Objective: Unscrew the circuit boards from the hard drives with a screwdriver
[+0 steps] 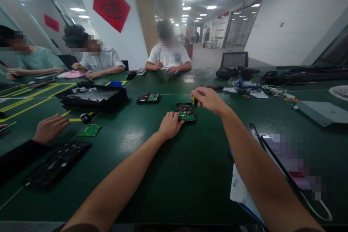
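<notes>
A hard drive (185, 111) lies on the green table with its underside up, showing a green circuit board and dark metal. My left hand (171, 125) grips its left and near edge, thumb along the front. Above the drive's right far corner, my right hand (208, 98) pinches a small black-and-yellow screwdriver (195, 102) held upright. Its tip is too small to make out against the drive. Farther left sits a second hard drive (148, 98), apart from both hands.
Black trays (92, 96) stand at the left, near a loose green circuit board (90, 130) and a black plastic frame (58, 163). A co-worker's hand (51, 128) is beside them. A phone (288, 163) and cable lie by my right forearm; a grey box (323, 112) stands beyond.
</notes>
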Demonstrator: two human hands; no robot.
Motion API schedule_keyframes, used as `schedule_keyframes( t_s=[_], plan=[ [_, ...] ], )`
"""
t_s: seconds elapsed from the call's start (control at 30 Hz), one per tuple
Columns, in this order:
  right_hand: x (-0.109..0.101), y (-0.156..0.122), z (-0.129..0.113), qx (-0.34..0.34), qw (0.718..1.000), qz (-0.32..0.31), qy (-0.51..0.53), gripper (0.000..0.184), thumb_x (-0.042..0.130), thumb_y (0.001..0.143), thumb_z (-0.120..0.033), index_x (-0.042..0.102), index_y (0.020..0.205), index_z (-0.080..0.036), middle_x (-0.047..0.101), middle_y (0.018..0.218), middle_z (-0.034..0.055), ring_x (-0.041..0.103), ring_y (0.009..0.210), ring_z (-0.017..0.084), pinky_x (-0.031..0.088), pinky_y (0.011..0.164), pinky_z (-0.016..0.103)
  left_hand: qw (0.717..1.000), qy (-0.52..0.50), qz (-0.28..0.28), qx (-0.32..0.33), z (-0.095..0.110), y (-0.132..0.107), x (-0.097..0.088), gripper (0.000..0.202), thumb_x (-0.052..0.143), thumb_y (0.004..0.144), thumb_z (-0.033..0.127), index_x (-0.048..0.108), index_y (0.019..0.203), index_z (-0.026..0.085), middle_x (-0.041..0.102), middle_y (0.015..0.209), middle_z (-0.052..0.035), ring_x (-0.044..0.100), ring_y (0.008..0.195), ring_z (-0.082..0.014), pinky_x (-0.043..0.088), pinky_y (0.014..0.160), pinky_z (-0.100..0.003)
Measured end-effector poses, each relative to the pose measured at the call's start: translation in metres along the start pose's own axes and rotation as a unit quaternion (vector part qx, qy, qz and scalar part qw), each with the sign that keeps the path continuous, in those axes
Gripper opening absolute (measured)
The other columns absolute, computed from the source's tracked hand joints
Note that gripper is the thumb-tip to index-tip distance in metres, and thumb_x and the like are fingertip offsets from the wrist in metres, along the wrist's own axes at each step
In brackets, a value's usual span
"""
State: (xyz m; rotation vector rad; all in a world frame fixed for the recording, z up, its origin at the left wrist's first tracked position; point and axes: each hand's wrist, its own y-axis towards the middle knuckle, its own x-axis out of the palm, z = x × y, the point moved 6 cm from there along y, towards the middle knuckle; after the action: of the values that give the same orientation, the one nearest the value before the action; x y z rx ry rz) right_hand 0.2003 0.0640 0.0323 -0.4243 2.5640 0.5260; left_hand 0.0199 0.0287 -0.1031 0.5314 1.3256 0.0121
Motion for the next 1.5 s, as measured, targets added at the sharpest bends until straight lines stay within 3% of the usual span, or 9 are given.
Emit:
schedule_keyframes(
  t_s=[0.13,0.27,0.4,0.63,0.73,0.9,1.23,1.5],
  plan=[
    [0.001,0.0,0.002,0.018,0.999,0.0,0.035,0.022,0.055,0.096,-0.037,0.068,0.098,-0.02,0.065,0.069,0.0036,0.06,0.059,0.016,0.045,0.055,0.03,1.0,-0.001,0.0,0.001,-0.001,0.0,0.001,0.047,0.05,0.101,0.048,0.055,0.135,0.016,0.061,0.122,-0.016,0.053,0.119,-0.0323,0.046,0.1,-0.046],
    [-0.003,0.001,0.0,-0.01,1.0,0.026,-0.009,0.02,0.06,0.093,-0.038,0.069,0.095,-0.021,0.066,0.073,0.0032,0.06,0.063,0.015,0.044,0.057,0.029,1.0,-0.002,0.001,-0.001,0.0,0.0,0.0,0.046,0.05,0.101,0.048,0.055,0.134,0.016,0.061,0.122,-0.0156,0.053,0.119,-0.0321,0.045,0.1,-0.046],
    [-0.007,0.002,0.003,0.005,0.998,0.046,-0.037,0.016,0.063,0.089,-0.034,0.067,0.089,-0.019,0.068,0.075,0.0037,0.061,0.064,0.015,0.045,0.057,0.027,1.0,0.004,-0.003,0.001,0.001,0.0,-0.001,0.047,0.049,0.102,0.048,0.055,0.134,0.015,0.061,0.121,-0.0156,0.053,0.117,-0.0316,0.045,0.1,-0.045],
    [0.001,0.0,0.0,-0.009,1.0,0.006,0.018,0.017,0.059,0.096,-0.036,0.062,0.091,-0.02,0.075,0.099,0.0068,0.058,0.053,0.009,0.043,0.049,0.025,1.0,0.009,0.001,0.001,0.0,0.0,0.0,0.047,0.05,0.102,0.049,0.055,0.135,0.016,0.062,0.12,-0.0154,0.053,0.118,-0.0316,0.045,0.1,-0.045],
    [0.004,0.0,0.0,-0.01,0.999,-0.003,0.032,0.021,0.059,0.097,-0.04,0.062,0.091,-0.02,0.074,0.092,0.0068,0.06,0.055,0.011,0.044,0.047,0.025,1.0,0.009,0.004,0.002,0.0,0.0,0.0,0.048,0.05,0.102,0.049,0.055,0.136,0.015,0.062,0.12,-0.0158,0.053,0.118,-0.0318,0.046,0.1,-0.045],
    [0.003,0.002,0.005,0.02,0.999,0.0,0.046,0.015,0.059,0.096,-0.034,0.062,0.092,-0.02,0.067,0.071,0.0035,0.064,0.056,0.015,0.047,0.05,0.027,1.0,0.004,0.004,-0.002,-0.001,0.0,0.0,0.049,0.049,0.102,0.049,0.055,0.136,0.015,0.062,0.121,-0.0157,0.053,0.118,-0.0315,0.046,0.099,-0.044],
    [-0.008,0.0,0.001,0.0,0.998,0.048,-0.048,0.02,0.061,0.092,-0.037,0.067,0.091,-0.018,0.068,0.074,0.0033,0.061,0.058,0.013,0.044,0.056,0.028,1.0,0.003,-0.001,-0.002,0.0,0.0,-0.001,0.05,0.047,0.103,0.05,0.055,0.136,0.014,0.062,0.121,-0.0158,0.053,0.118,-0.0316,0.046,0.1,-0.045],
    [-0.001,0.0,-0.001,-0.013,1.0,0.003,-0.002,0.016,0.058,0.094,-0.033,0.064,0.092,-0.019,0.075,0.101,0.0069,0.057,0.051,0.009,0.041,0.05,0.027,1.0,0.008,0.003,-0.003,-0.001,0.0,0.0,0.049,0.049,0.102,0.049,0.055,0.136,0.015,0.062,0.121,-0.0158,0.053,0.118,-0.032,0.046,0.1,-0.045]
  ],
)
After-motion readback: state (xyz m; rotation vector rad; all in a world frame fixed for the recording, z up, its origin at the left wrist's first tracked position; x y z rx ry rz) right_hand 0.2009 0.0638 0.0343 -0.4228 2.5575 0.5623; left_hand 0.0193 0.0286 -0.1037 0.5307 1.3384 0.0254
